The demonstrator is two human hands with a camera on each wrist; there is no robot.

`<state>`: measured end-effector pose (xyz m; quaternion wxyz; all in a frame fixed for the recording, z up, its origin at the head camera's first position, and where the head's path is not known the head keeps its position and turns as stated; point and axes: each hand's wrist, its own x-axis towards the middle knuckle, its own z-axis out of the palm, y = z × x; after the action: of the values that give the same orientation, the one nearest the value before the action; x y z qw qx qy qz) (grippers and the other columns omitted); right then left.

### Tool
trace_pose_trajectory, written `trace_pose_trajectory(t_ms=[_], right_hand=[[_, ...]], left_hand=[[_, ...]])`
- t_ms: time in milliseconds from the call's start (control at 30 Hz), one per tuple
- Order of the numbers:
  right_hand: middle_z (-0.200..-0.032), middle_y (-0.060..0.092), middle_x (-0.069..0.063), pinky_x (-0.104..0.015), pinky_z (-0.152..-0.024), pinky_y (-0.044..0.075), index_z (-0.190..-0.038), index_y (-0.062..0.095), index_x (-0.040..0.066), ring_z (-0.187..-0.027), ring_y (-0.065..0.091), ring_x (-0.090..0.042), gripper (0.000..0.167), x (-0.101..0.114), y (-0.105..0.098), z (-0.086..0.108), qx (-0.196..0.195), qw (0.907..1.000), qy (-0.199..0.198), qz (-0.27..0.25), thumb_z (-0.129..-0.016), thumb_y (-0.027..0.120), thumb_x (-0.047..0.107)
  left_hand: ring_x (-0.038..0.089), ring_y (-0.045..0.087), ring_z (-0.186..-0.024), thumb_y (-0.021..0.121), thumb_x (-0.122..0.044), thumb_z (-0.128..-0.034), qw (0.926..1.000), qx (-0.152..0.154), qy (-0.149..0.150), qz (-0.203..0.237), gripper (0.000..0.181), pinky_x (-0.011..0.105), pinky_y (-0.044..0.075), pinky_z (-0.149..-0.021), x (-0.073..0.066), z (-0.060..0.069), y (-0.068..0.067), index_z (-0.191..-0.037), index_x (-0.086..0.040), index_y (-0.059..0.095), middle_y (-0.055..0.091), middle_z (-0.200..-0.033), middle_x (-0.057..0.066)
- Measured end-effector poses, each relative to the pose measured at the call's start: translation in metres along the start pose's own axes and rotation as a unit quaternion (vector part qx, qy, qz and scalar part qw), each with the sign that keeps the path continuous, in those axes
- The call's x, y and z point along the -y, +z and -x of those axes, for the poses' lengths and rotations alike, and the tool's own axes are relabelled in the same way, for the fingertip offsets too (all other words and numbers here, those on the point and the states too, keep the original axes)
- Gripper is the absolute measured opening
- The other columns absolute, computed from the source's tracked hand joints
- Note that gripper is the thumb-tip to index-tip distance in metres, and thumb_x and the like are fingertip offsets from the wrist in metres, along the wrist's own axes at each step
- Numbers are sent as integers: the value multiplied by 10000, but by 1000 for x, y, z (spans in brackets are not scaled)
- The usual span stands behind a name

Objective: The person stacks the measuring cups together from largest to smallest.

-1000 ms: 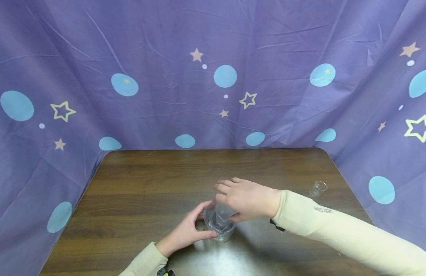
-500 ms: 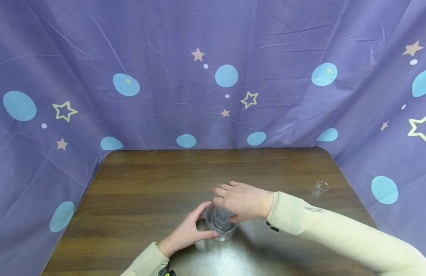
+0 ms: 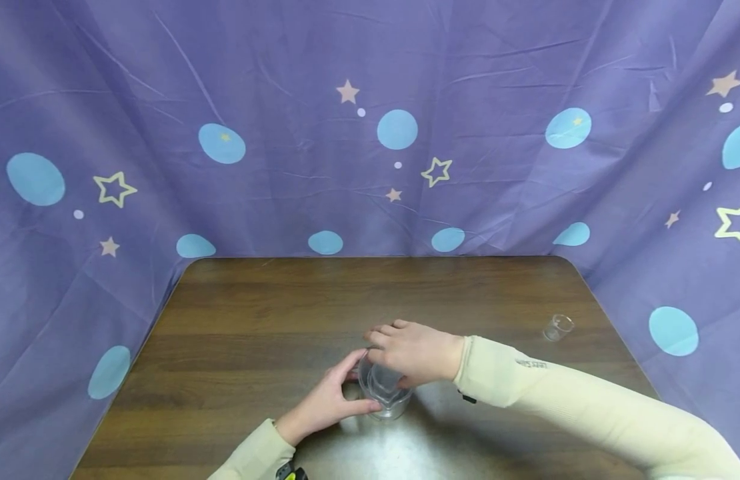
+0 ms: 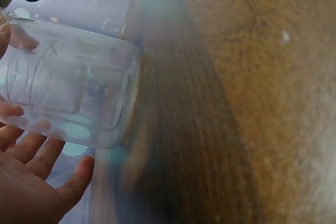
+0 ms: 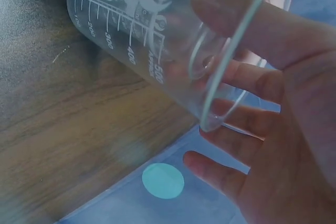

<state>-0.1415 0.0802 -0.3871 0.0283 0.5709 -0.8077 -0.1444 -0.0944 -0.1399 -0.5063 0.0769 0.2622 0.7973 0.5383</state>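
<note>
the inner beaker (image 4: 60, 87) is pinched from above by the right hand (image 3: 415, 353), axis near upright inside the graduated outer beaker (image 5: 134, 40) gripped by the left hand (image 3: 328, 403), well short of the far edge of the tabletop (image 3: 256, 320).

The right wrist view's edge crops the large beaker (image 5: 118, 30).

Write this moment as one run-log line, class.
left hand grips graduated beaker | right hand holds smaller beaker inside it | separate beaker stands on table at right

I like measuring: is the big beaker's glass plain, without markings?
No, a white numbered scale is printed on the big beaker.
</note>
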Motion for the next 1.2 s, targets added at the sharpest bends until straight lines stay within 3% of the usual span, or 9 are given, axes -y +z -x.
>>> trace_pose_trajectory(t_ms=[833,1033,1200], right_hand=[[-1385,636,-24,-337,-1012,536,-1266,688,206,-1262,599,-197,700,7,8,-6,-126,9977,2,668,-723,886,600],[-1342,653,-25,-319,-949,549,-1204,707,210,-1208,624,-194,615,6,6,-4,-303,9979,-1,568,-730,900,550],[-1344,644,-19,-324,-978,545,-1205,708,218,-1216,621,-185,542,4,3,-1,-230,9993,-24,300,-778,886,500]], left_hand=[[260,670,-1165,888,-232,-839,9998,-22,159,77,794,407,522,-1054,-2,-2,-1,-1507,-117,473,588,-1464,110],[268,667,-1168,888,-242,-841,9999,-10,114,49,800,420,521,-1054,-1,0,-1,-1513,-127,468,588,-1464,101],[261,668,-1165,887,-241,-842,9999,2,122,73,793,402,521,-1052,-1,0,-1,-1508,-132,471,602,-1440,97]])
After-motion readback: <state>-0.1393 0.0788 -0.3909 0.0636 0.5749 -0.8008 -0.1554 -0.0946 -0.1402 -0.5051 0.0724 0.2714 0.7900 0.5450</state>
